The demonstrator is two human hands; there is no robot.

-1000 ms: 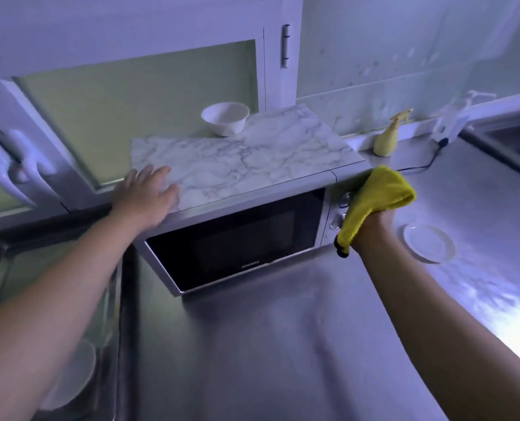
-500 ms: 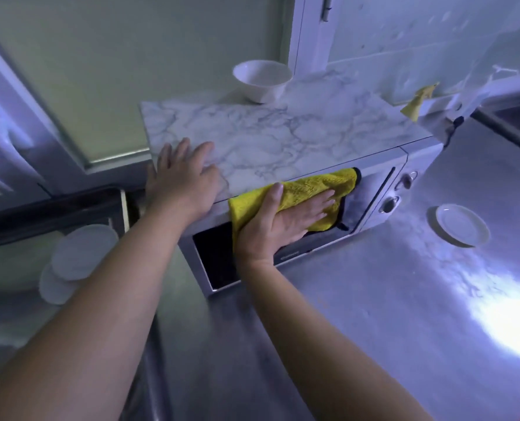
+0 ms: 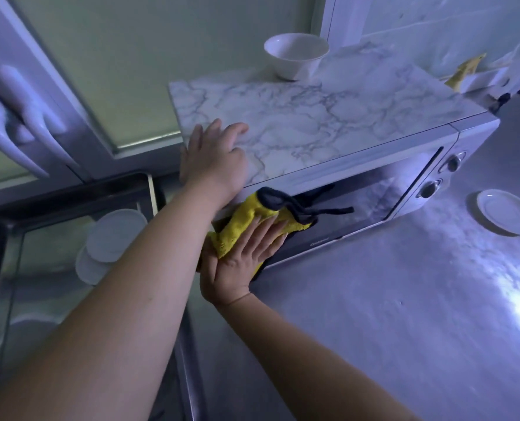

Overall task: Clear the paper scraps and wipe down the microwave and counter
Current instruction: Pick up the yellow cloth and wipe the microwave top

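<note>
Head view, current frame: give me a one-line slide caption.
Right hand presses a yellow cloth flat against the microwave door while the left hand rests on its marble-patterned top.

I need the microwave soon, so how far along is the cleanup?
No paper scraps show on the counter. In hand: the right hand presses the yellow cloth flat against the left part of the microwave door, while the left hand steadies its top. The counter wipe looks left to do.

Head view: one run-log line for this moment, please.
phase: wiping microwave door | right hand: flat on yellow cloth | left hand: braced on marble top | bowl: on top, untouched
</note>
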